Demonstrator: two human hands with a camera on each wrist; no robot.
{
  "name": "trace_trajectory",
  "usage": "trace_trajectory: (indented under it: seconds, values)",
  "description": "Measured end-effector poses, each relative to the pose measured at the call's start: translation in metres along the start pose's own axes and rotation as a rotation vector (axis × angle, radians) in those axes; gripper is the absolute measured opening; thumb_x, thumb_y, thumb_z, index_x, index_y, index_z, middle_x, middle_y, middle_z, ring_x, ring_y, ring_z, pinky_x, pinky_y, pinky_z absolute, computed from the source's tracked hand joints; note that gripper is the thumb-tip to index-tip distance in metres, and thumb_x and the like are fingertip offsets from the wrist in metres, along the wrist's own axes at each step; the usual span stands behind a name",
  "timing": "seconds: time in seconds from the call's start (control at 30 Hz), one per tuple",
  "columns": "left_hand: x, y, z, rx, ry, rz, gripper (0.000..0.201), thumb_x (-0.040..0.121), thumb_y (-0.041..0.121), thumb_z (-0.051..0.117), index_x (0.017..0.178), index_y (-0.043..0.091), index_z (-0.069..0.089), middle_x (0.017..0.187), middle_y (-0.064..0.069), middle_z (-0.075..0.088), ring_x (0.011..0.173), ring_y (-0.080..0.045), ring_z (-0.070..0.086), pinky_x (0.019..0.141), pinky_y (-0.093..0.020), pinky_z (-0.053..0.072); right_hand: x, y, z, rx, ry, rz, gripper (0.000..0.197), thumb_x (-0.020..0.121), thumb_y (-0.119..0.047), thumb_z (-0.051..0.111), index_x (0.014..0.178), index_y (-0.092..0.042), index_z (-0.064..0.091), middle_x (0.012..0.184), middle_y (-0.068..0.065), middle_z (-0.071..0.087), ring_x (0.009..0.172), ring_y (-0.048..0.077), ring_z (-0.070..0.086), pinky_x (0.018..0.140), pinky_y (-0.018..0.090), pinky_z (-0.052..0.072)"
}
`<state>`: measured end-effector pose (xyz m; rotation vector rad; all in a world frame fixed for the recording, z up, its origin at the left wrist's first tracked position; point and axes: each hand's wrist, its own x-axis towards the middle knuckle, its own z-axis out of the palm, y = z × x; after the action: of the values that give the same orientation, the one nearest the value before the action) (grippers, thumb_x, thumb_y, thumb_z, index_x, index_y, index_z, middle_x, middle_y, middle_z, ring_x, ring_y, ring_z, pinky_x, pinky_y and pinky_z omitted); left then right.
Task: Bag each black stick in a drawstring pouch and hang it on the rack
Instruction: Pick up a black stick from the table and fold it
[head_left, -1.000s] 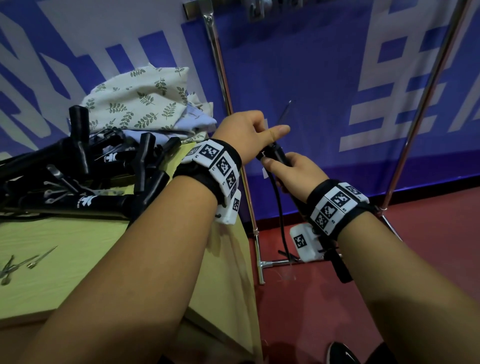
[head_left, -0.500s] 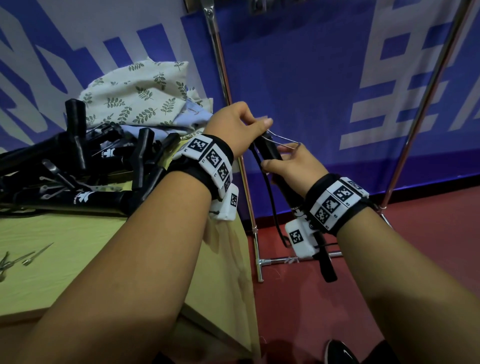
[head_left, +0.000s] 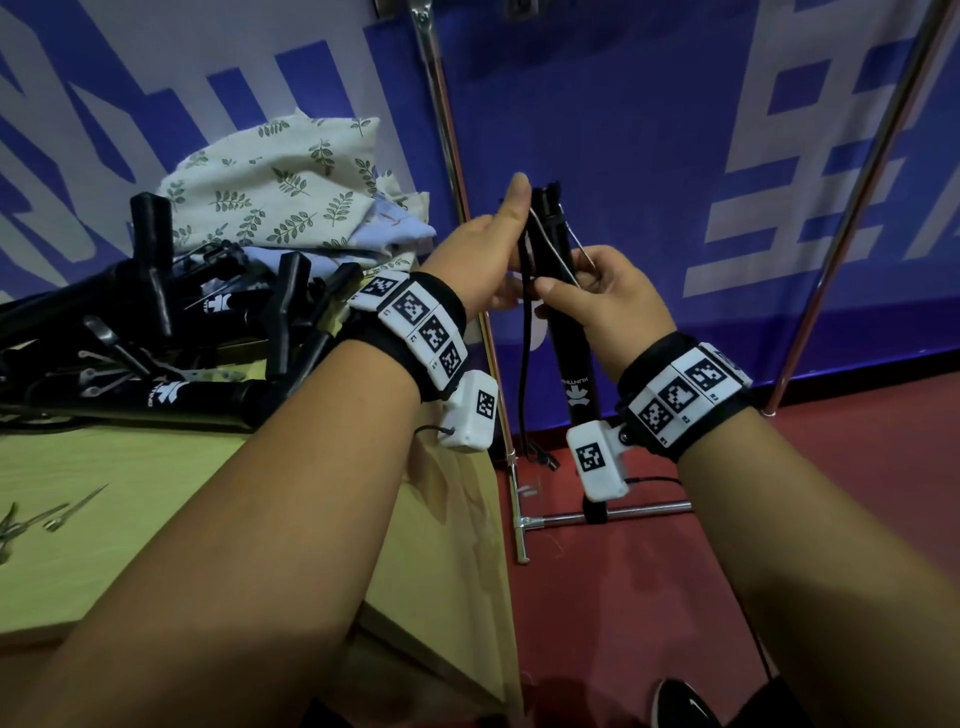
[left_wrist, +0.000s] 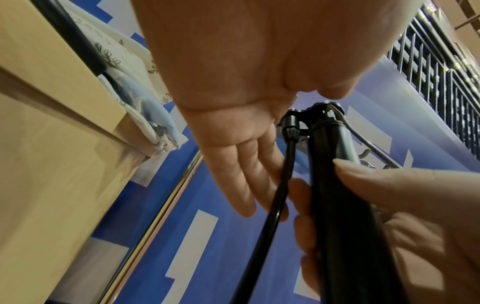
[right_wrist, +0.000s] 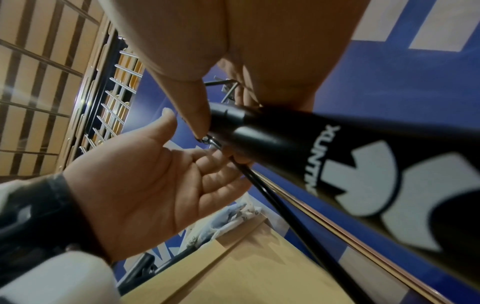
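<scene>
A long black pouch (head_left: 574, 358) with a white logo holds a stick and stands nearly upright in front of the rack. My right hand (head_left: 569, 291) grips its upper part, with a thin metal hook (head_left: 577, 244) at the fingers. My left hand (head_left: 506, 249) lies against the pouch's left side with the fingers straight and the thumb pointing up beside its top. The left wrist view shows the black drawstring (left_wrist: 275, 205) and its cord lock (left_wrist: 290, 125) hanging along the left palm (left_wrist: 233, 148). In the right wrist view the pouch (right_wrist: 298, 144) runs under the right palm.
Several black pouched sticks (head_left: 156, 338) are piled on the wooden table (head_left: 182, 519) at left, with leaf-print fabric (head_left: 280, 187) behind them. Loose metal hooks (head_left: 57, 514) lie on the table. The rack's poles (head_left: 447, 130) (head_left: 857, 208) and base bar (head_left: 639, 509) stand on the red floor.
Both hands have risen and the pouch now stands more upright. My left hand has opened from its pinch at the pouch's top, thumb now straight up.
</scene>
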<state>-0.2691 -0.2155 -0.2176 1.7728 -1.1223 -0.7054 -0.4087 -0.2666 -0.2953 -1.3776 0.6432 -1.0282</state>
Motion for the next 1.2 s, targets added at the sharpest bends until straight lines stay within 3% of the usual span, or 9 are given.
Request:
trace_trajectory:
  seconds: [0.13, 0.23, 0.33, 0.4, 0.57, 0.73, 0.9, 1.03, 1.2]
  values:
    - [0.003, -0.008, 0.001, -0.148, -0.07, -0.113, 0.082, 0.096, 0.078, 0.02, 0.116, 0.016, 0.07, 0.097, -0.007, 0.08, 0.079, -0.023, 0.073, 0.09, -0.048, 0.059, 0.001, -0.004, -0.003, 0.118, 0.034, 0.002, 0.033, 0.083, -0.022, 0.087, 0.111, -0.015, 0.07, 0.102, 0.014, 0.079, 0.093, 0.03, 0.077, 0.098, 0.058, 0.06]
    - [0.0, -0.006, 0.003, -0.202, -0.14, -0.183, 0.046, 0.105, 0.038, 0.032, 0.108, 0.007, 0.066, 0.077, -0.009, 0.075, 0.068, -0.027, 0.064, 0.069, -0.029, 0.051, 0.005, -0.007, -0.005, 0.167, 0.096, 0.007, 0.045, 0.073, -0.032, 0.091, 0.112, -0.018, 0.073, 0.104, 0.015, 0.078, 0.098, 0.038, 0.077, 0.093, 0.063, 0.06]
    - [-0.005, -0.01, 0.008, -0.091, -0.324, -0.231, 0.01, 0.088, 0.006, 0.046, 0.087, 0.008, 0.056, 0.061, -0.005, 0.057, 0.048, -0.013, 0.054, 0.053, -0.02, 0.035, 0.009, -0.008, -0.009, 0.244, 0.12, 0.012, 0.046, 0.075, -0.026, 0.091, 0.115, -0.014, 0.071, 0.097, 0.009, 0.073, 0.091, 0.034, 0.075, 0.087, 0.058, 0.063]
    - [0.0, -0.016, 0.011, 0.163, -0.382, -0.139, 0.024, 0.077, 0.013, 0.064, 0.1, 0.008, 0.065, 0.082, -0.008, 0.072, 0.072, -0.016, 0.071, 0.071, -0.029, 0.056, 0.011, -0.011, -0.009, 0.29, 0.127, 0.002, 0.046, 0.077, -0.022, 0.089, 0.116, -0.011, 0.069, 0.095, 0.005, 0.071, 0.09, 0.027, 0.072, 0.088, 0.051, 0.061]
    - [-0.005, -0.024, 0.016, 0.383, -0.478, -0.027, 0.045, 0.08, 0.036, 0.084, 0.119, 0.022, 0.068, 0.109, 0.001, 0.077, 0.105, -0.019, 0.073, 0.096, -0.041, 0.058, 0.013, -0.016, -0.011, 0.351, 0.141, -0.036, 0.049, 0.076, -0.025, 0.089, 0.117, -0.01, 0.067, 0.101, 0.008, 0.069, 0.096, 0.025, 0.07, 0.094, 0.051, 0.06]
    - [0.0, -0.029, 0.012, 0.305, -0.407, -0.045, 0.039, 0.082, 0.028, 0.083, 0.117, 0.02, 0.069, 0.109, -0.004, 0.077, 0.106, -0.02, 0.073, 0.095, -0.048, 0.06, 0.02, -0.006, -0.016, 0.352, 0.063, 0.021, 0.026, 0.092, -0.007, 0.079, 0.114, -0.005, 0.064, 0.092, 0.005, 0.07, 0.084, 0.017, 0.071, 0.074, 0.03, 0.058]
    - [0.004, -0.028, 0.004, 0.124, -0.175, 0.0, 0.009, 0.093, 0.016, 0.076, 0.096, 0.017, 0.068, 0.082, -0.004, 0.072, 0.07, -0.019, 0.071, 0.071, -0.043, 0.062, 0.018, 0.016, -0.016, 0.164, 0.031, 0.205, 0.022, 0.089, -0.008, 0.067, 0.109, -0.012, 0.074, 0.092, 0.004, 0.079, 0.086, 0.023, 0.066, 0.068, 0.026, 0.048]
    - [0.007, -0.025, 0.0, 0.079, -0.07, 0.025, 0.012, 0.093, 0.023, 0.076, 0.096, 0.016, 0.067, 0.091, -0.01, 0.076, 0.09, -0.031, 0.077, 0.08, -0.057, 0.063, 0.013, 0.027, -0.009, 0.028, -0.135, 0.252, 0.025, 0.085, -0.015, 0.07, 0.109, -0.011, 0.076, 0.083, 0.001, 0.075, 0.07, 0.014, 0.065, 0.061, 0.02, 0.049]
    - [0.008, -0.021, -0.003, 0.033, 0.0, 0.07, 0.024, 0.089, 0.025, 0.078, 0.105, 0.01, 0.068, 0.098, -0.01, 0.077, 0.093, -0.027, 0.077, 0.079, -0.053, 0.064, 0.007, 0.034, 0.002, -0.11, -0.232, 0.138, 0.011, 0.101, -0.018, 0.072, 0.111, -0.023, 0.075, 0.1, 0.009, 0.079, 0.096, 0.022, 0.075, 0.1, 0.049, 0.06]
